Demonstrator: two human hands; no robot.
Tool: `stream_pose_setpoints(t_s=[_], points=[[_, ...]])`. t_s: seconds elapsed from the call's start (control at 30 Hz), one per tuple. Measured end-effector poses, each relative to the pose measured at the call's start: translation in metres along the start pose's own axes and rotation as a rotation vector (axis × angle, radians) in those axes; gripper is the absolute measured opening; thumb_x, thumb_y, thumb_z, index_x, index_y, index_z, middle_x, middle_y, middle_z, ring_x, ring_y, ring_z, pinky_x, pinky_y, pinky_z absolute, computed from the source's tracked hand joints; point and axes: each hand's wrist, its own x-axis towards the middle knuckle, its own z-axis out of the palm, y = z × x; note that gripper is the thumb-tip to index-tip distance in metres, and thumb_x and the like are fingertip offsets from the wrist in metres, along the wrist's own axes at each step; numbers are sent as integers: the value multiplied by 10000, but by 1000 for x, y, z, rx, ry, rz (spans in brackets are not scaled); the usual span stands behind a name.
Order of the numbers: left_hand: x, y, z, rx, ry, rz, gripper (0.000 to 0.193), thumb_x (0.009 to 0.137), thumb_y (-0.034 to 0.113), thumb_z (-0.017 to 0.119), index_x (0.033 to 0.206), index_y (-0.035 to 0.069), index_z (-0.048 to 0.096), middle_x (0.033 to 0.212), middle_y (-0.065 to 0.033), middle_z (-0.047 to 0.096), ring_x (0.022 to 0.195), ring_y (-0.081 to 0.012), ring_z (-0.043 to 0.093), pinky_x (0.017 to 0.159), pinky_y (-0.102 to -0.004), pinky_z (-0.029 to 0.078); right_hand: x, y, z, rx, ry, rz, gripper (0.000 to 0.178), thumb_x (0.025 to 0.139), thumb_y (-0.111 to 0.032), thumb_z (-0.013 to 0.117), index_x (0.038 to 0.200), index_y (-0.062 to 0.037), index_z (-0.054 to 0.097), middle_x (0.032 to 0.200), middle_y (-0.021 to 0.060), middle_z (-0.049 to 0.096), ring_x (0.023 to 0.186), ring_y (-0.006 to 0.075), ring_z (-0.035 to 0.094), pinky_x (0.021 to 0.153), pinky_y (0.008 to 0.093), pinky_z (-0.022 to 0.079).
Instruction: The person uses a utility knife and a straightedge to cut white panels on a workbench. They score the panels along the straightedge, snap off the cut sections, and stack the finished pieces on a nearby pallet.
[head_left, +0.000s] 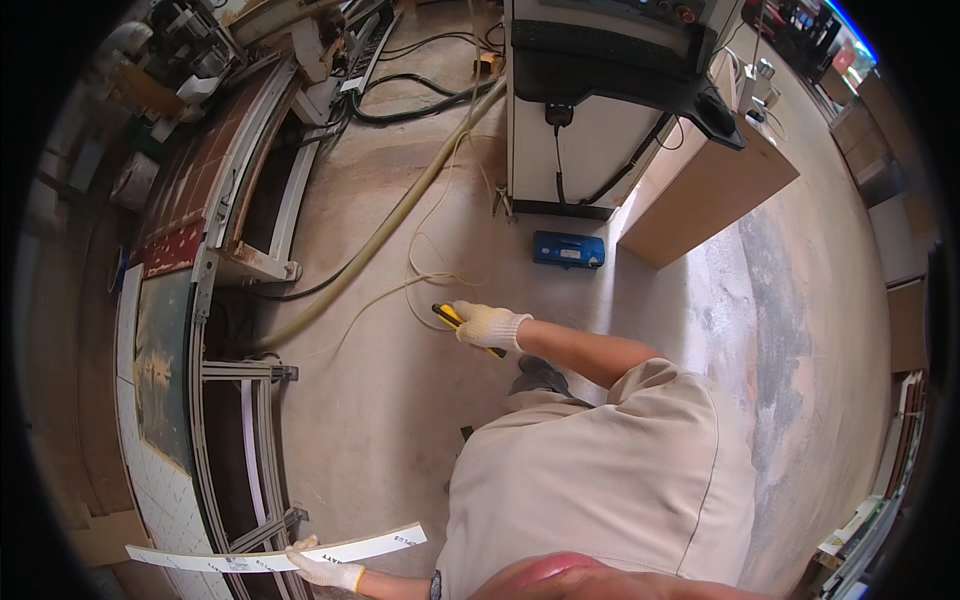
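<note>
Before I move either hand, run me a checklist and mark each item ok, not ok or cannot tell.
1. Left hand has hold of the white strip: ok, gripped between its two ends.
2. Right hand has hold of the yellow-and-black tool: ok, with both ends sticking out past the hand.
3. Gloves on both hands: ok.
4. Strip free of the metal frame: cannot tell; they overlap in this view, but contact does not show.
5. Floor ahead free of lines: not ok, a thick hose runs across it.
</note>
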Motion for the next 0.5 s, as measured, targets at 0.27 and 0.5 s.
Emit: stream_pose_setpoints(t_s=[0.27,0.5], points=[[-63,74,175,-288,-170,-14,271,1016,281,672,908,45,595,844,-45,541,709,-181,518,749,-309,467,-52,30,-263,-470,879,-598,386,886,-93,617,1264,-66,540,1125,274,661,1034,474,649,876,550,523],[-68,82,205,-259,-73,-45,194,1005,201,690,992,19,626,775,-94,668,589,-204,648,614,-327,550,-6,18,-468,-1172,963,-197,714,851,-105,738,1508,-63,463,1299,164,584,1211,393,595,972,498,557]])
